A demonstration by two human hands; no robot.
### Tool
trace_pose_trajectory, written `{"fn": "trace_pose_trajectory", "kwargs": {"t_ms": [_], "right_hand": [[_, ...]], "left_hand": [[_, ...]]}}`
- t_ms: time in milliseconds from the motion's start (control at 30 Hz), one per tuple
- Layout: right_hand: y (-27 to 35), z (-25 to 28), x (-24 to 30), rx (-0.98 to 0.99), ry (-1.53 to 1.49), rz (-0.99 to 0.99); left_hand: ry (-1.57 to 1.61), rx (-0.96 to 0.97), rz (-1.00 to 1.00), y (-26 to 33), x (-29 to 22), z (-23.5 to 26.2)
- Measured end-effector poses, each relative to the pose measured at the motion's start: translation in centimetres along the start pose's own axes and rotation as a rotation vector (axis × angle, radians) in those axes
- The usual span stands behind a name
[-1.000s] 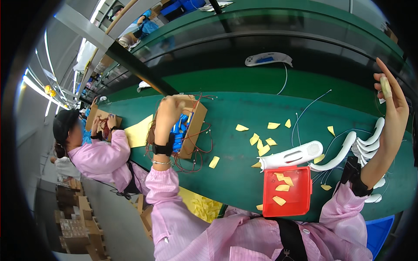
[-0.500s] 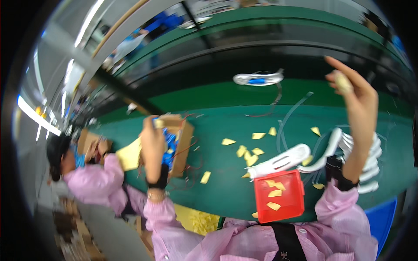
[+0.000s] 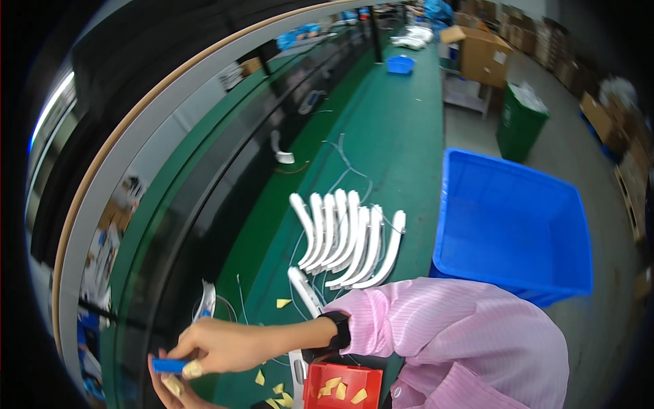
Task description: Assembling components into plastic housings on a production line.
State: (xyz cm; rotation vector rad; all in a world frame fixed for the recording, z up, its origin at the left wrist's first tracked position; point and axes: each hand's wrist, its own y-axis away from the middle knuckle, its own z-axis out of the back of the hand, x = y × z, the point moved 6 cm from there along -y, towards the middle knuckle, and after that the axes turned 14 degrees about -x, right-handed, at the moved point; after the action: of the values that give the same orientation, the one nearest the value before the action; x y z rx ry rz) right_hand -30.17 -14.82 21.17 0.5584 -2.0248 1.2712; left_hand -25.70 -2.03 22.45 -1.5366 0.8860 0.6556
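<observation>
right hand (image 3: 221, 346) pinches the blue piece (image 3: 167, 366), left of the red tray (image 3: 368, 375); left hand (image 3: 182, 398) has fingers at its other end, grip uncertain; white handles (image 3: 353, 217) lie beyond on the green table (image 3: 402, 136)

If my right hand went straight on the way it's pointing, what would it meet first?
Beyond the blue piece at its fingertips, your right hand would probably meet your left hand, whose raised finger lies by the piece's far end; depth is unclear.
</observation>
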Motion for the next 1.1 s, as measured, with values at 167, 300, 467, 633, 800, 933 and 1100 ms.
{"fn": "trace_pose_trajectory", "kwargs": {"t_ms": [167,300,467,633,800,933,1100], "right_hand": [[0.2,-1.1,-1.3,-0.162,0.085,0.154],[0.5,-1.3,0.3,-0.107,-0.017,0.080],[0.5,-1.0,0.5,-0.126,0.260,0.148],[0.9,-1.3,2.0,-0.078,0.054,0.071],[0.7,-1.2,-0.6,-0.083,0.202,0.092],[0.0,-0.9,-0.7,0.027,0.274,-0.027],[0.1,-0.5,-1.6,-0.058,0.442,0.025]], "left_hand": [[-0.090,-0.057,-0.018,-1.3,1.9,2.6],[-0.077,-0.067,-0.038,-1.7,1.7,3.2],[-0.080,-0.092,-0.038,-1.8,1.9,3.3],[-0.109,-0.068,-0.042,-1.6,0.9,3.1],[-0.193,-0.033,-0.082,-1.6,1.5,3.1],[-0.168,-0.036,-0.014,-1.6,1.6,2.9],[-0.247,-0.001,-0.024,-2.1,4.4,2.8]]}}
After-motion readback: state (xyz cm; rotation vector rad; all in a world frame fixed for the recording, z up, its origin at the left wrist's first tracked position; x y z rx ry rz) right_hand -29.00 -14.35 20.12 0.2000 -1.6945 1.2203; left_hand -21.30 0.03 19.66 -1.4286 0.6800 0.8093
